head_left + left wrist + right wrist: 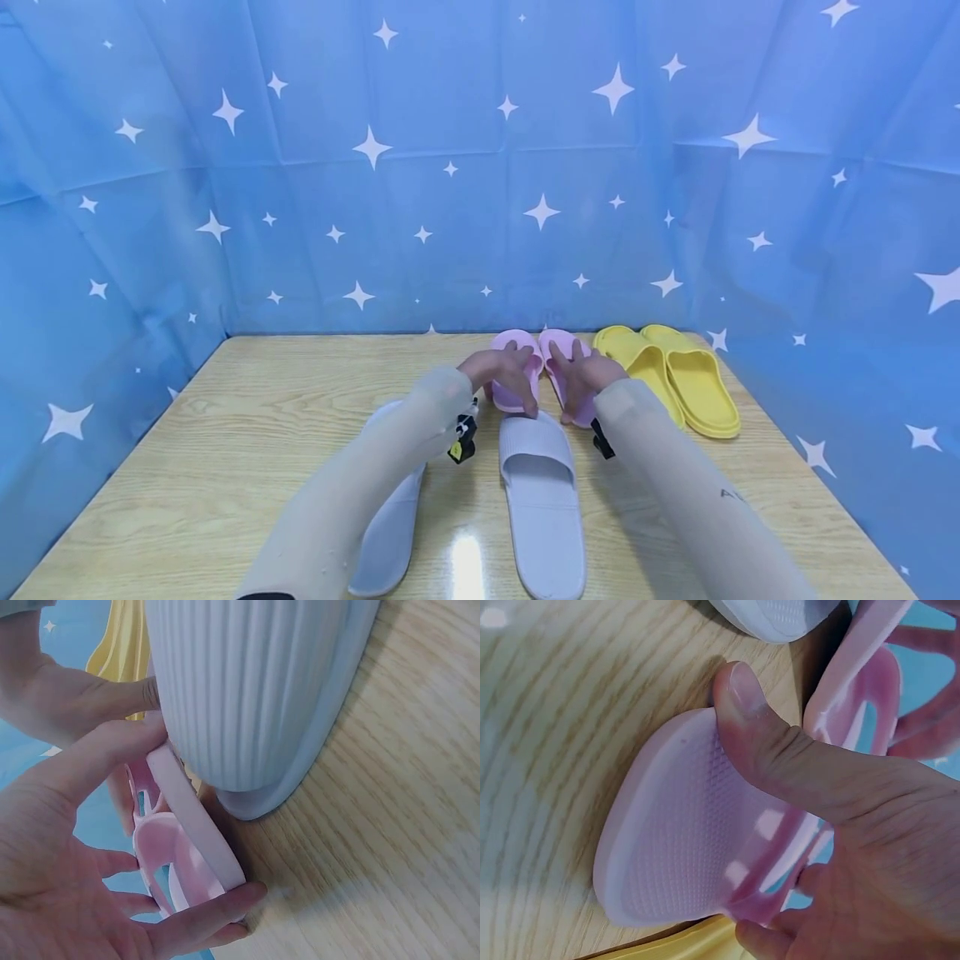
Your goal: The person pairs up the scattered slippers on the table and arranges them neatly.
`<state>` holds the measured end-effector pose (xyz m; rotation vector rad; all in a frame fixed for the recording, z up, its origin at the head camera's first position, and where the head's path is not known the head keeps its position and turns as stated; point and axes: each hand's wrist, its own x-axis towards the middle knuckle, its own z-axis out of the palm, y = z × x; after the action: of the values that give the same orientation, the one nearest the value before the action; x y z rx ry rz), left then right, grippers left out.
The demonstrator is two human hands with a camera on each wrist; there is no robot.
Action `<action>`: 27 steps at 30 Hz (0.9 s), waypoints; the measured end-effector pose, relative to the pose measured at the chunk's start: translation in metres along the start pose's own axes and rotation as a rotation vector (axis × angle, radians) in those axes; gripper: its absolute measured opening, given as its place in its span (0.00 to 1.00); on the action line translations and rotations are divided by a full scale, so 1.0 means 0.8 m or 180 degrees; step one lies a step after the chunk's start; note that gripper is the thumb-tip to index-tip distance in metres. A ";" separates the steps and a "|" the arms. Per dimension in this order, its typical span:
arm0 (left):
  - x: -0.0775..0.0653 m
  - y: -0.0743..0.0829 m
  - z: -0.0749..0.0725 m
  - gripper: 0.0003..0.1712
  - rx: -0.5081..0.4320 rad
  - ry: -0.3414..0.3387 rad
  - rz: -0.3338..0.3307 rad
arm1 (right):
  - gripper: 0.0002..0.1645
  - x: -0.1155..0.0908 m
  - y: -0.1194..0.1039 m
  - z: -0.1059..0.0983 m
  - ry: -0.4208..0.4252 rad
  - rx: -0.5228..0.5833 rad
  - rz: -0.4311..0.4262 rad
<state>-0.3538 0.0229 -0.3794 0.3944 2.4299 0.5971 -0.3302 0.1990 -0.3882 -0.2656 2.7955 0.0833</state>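
Two pink slippers stand side by side at the back of the table. My left hand (504, 371) holds the left pink slipper (196, 814), its thumb on one edge and its fingers spread to the opposite side. The right pink slipper (682, 832) is in my right hand (855, 802); the thumb lies over one edge and the fingers curl at the far side by the strap. Just in front of the hands, a pale grey slipper (543, 517) with a ribbed strap points its toe toward them. My left forearm partly covers its mate (390, 533).
A pair of yellow slippers (705, 392) stands right of the pink ones, close beside them. The wooden table (247, 433) ends at a blue star-patterned curtain (450, 208), which also encloses both sides.
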 end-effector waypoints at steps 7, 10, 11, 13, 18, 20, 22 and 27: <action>-0.003 0.003 0.005 0.73 0.0196 0.0155 0.0162 | 0.80 0.007 0.003 -0.002 -0.0013 0.0039 0.0031; -0.004 0.003 0.009 0.74 0.0210 0.0188 0.0190 | 0.82 0.009 0.005 -0.002 -0.0089 0.0178 0.0052; -0.004 0.002 0.010 0.74 0.0210 0.0195 0.0200 | 0.82 0.009 0.005 -0.002 -0.0113 0.0240 0.0059; -0.004 0.000 0.011 0.74 0.0203 0.0197 0.0216 | 0.83 0.010 0.006 -0.002 -0.0144 0.0360 0.0057; -0.007 -0.009 0.006 0.70 -0.0055 0.0181 0.0255 | 0.84 0.007 0.004 0.000 -0.0052 0.0495 0.0032; -0.011 -0.015 0.002 0.67 -0.0193 0.0195 0.0266 | 0.83 0.005 0.001 0.001 0.0036 0.0418 -0.0013; -0.018 -0.021 -0.003 0.66 -0.0191 0.0250 0.0300 | 0.82 0.001 0.000 0.003 0.0107 0.0377 -0.0067; -0.056 -0.041 -0.014 0.66 0.0106 0.0548 0.0390 | 0.74 -0.019 -0.002 0.001 0.0217 0.0506 -0.0257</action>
<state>-0.3304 -0.0275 -0.3662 0.5282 2.5967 0.6682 -0.3157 0.2004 -0.3843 -0.3473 2.8349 -0.1693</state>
